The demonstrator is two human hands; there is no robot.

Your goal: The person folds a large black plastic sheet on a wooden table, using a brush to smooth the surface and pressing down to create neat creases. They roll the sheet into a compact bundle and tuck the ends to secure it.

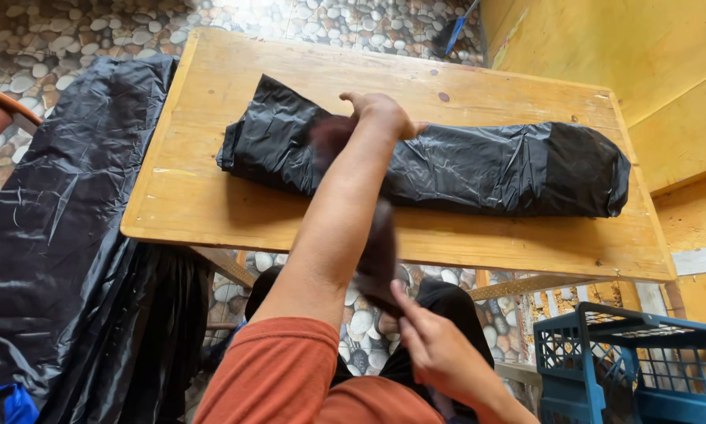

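Black plastic strip (pixel 379 255) stretches taut between both hands. Right hand (pixel 439 349) pinches its lower end with narrow fingers, below the table edge. Left hand (pixel 380 114) is closed on the upper end, resting on the black bundle (pixel 486 169), which lies across the wooden table (pixel 204 196). Bare wood rings the bundle. Beyond the right fingers stands a blue crate (pixel 635 361); far left hangs a black sheet (pixel 62 235).

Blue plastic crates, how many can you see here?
1. The blue plastic crate stands on the floor at the lower right, below the near edge of the wooden table, cut off by the frame. Others may be hidden outside the view.
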